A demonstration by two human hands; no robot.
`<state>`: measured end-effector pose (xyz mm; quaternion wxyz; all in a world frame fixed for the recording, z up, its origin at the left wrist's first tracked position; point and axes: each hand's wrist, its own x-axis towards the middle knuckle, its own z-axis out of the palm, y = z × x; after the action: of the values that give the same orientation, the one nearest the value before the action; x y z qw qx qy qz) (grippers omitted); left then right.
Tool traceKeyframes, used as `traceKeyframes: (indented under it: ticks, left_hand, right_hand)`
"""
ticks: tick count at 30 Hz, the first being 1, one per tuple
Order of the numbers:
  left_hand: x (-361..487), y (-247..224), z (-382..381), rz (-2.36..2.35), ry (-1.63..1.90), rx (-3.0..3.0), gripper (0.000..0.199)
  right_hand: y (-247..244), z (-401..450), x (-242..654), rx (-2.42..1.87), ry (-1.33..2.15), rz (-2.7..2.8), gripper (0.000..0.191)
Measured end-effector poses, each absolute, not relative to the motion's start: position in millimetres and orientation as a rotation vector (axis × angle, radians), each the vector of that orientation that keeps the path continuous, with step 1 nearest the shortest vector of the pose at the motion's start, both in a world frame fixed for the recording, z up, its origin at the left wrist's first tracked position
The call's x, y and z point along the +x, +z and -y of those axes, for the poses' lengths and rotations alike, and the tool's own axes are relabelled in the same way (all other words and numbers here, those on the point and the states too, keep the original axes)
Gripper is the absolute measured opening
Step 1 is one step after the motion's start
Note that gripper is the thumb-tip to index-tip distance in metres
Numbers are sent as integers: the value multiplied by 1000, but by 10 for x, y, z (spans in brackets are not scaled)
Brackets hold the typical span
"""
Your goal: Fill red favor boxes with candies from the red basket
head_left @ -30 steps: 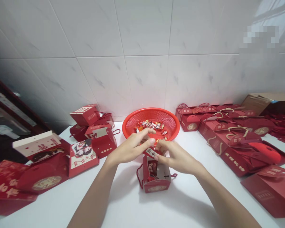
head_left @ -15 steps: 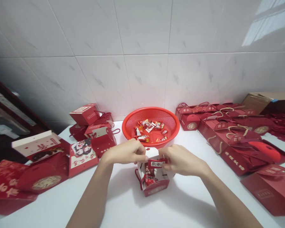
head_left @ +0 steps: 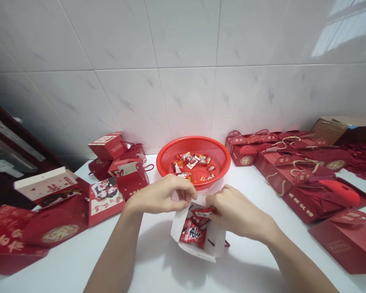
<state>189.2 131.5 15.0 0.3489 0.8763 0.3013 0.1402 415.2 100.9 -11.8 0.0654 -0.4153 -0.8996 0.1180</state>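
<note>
A small open box with a white inside is tipped toward me at the table's centre. Red-wrapped candies lie in it. My left hand is closed, thumb and fingers pinched at the box's upper left edge. My right hand has its fingers wrapped over the upper right side of the box, with the fingertips partly hidden inside next to a red packet. Just behind the hands stands a red plastic basket with wrapped candies in it.
Red and white gift boxes crowd the left side of the white table. Rows of closed red boxes fill the right. A cardboard box stands at the back right, against a tiled wall.
The box has tilted toward me, so its white inside and the candies show more and its red front is hidden. My left hand has shifted slightly along the rim.
</note>
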Motion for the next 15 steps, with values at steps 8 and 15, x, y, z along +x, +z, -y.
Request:
traceKeyframes:
  ticks: [8, 15]
  left_hand:
    - [1944, 85, -1383, -858, 399, 2324, 16]
    - [1943, 52, -1402, -923, 379, 2337, 18]
  right_hand:
    - [-217, -957, 3966, -1350, 99, 2798, 17]
    - [-238, -871, 3876, -1145, -13, 2973, 19]
